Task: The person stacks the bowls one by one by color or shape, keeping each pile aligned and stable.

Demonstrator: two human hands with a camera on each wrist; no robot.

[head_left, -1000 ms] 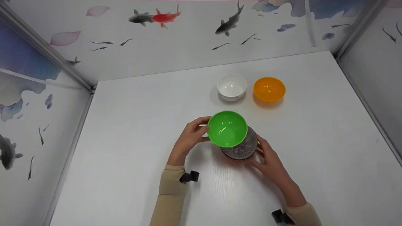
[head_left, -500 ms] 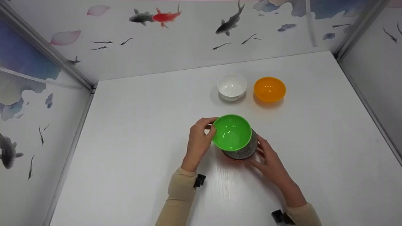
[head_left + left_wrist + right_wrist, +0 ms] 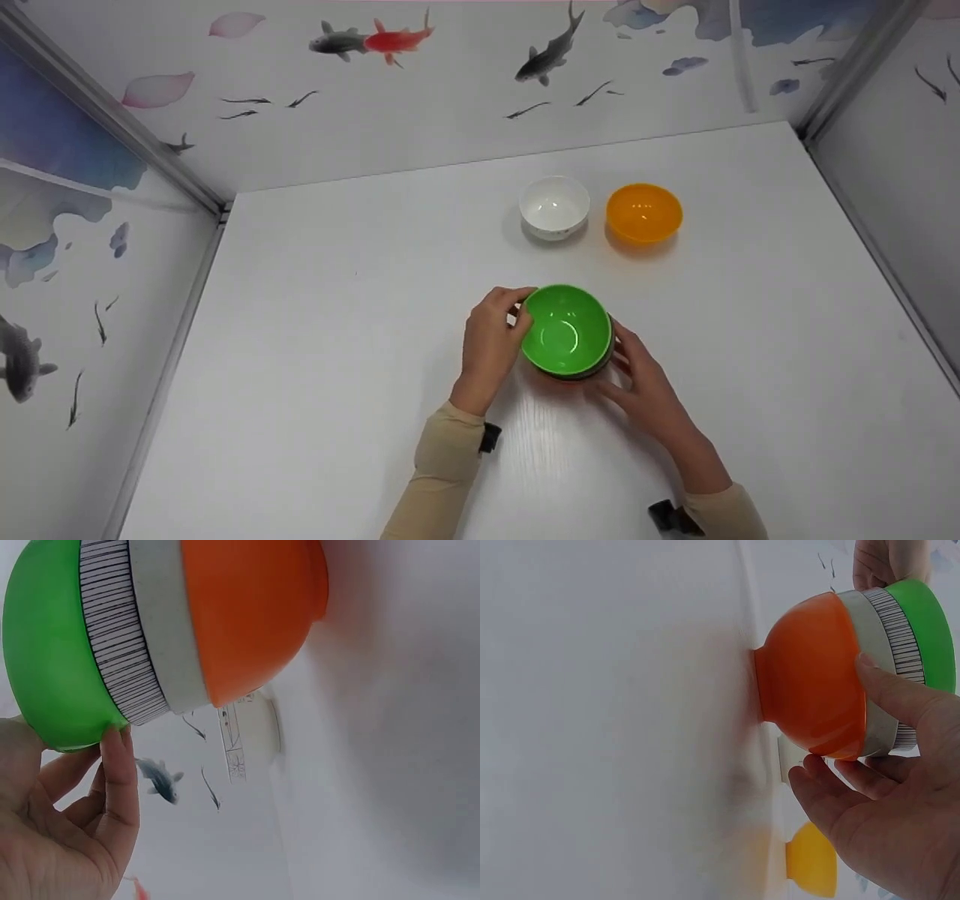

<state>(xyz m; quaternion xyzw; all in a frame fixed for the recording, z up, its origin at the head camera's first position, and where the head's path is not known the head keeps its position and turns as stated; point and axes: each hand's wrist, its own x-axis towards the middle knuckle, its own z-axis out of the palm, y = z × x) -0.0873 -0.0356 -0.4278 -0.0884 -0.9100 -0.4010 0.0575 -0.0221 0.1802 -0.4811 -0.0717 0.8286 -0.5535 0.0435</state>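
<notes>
Head view, centre: left hand [image 3: 490, 346] pinching green bowl [image 3: 567, 337], right hand [image 3: 651, 391] cupping bottom orange bowl [image 3: 810, 679]; try centring before releasing.

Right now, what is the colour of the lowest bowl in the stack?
The lowest bowl is orange; it shows best in the right wrist view.

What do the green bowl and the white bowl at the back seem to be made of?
Green bowl: probably plastic, glossy, judging by its even bright color and sharp highlights. White bowl: glossy, perhaps glazed ceramic given the shine and small decorative marks outside, though plastic could look the same.
</notes>
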